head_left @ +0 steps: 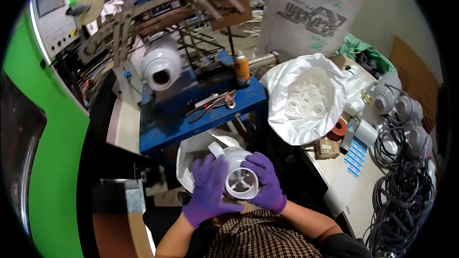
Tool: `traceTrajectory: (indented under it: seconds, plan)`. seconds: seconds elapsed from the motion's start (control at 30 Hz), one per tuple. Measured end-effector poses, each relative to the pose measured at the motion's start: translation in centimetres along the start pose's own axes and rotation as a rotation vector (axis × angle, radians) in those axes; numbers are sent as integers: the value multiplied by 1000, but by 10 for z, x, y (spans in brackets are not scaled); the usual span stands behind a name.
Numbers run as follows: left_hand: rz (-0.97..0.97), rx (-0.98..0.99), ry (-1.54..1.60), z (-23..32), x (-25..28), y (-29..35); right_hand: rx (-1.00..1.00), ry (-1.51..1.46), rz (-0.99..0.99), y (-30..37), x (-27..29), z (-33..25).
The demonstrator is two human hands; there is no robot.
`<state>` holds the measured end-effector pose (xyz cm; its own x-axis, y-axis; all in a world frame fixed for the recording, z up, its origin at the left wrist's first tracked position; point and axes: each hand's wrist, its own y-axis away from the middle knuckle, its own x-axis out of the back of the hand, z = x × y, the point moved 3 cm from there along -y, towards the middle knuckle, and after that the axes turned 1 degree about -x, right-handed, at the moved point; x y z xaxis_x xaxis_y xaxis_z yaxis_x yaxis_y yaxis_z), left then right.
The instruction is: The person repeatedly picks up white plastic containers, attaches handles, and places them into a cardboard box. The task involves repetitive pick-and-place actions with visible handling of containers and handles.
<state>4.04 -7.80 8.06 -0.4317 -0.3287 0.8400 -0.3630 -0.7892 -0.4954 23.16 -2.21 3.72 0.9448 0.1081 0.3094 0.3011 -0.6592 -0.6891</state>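
Item: white plastic housing (237, 172), round, open mouth facing up toward me, thin vanes visible inside. Location: in my lap area, held between both my hands, just in front of the blue metal stand (201, 110). My left hand (209, 188), purple-gloved, wraps its left side, fingers closed against the wall. My right hand (267, 183), also gloved, clasps the right side, thumb at the rim. Nearby: white plastic bag (191, 150) directly behind the housing; open sack of white rings (306, 98) to the right; orange spray can (242, 68) on the stand.
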Motion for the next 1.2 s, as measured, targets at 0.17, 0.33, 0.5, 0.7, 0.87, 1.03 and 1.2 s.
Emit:
traceTrajectory:
  seconds: [0.17,0.33,0.5,0.7,0.87,1.03,1.2]
  plan:
    - [293,57,278,-50,-22,8,109,-68,-229,-21,-41,13]
    - [423,98,338,-54,14,21,274,145,-90,-36,-35,-23]
    - [371,4,170,-25,45,40,462,232,-193,2,-28,-60]
    - [277,55,88,-37,15,41,388,473,-213,5,-47,-62]
    - [284,4,134,-47,-22,43,59,581,-533,17,-69,-30]
    - [334,-73,-21,-51,-56,45,-37,604,-639,35,-87,22]
    - [290,-22,-55,-67,-67,28,-316,638,-676,23,-82,13]
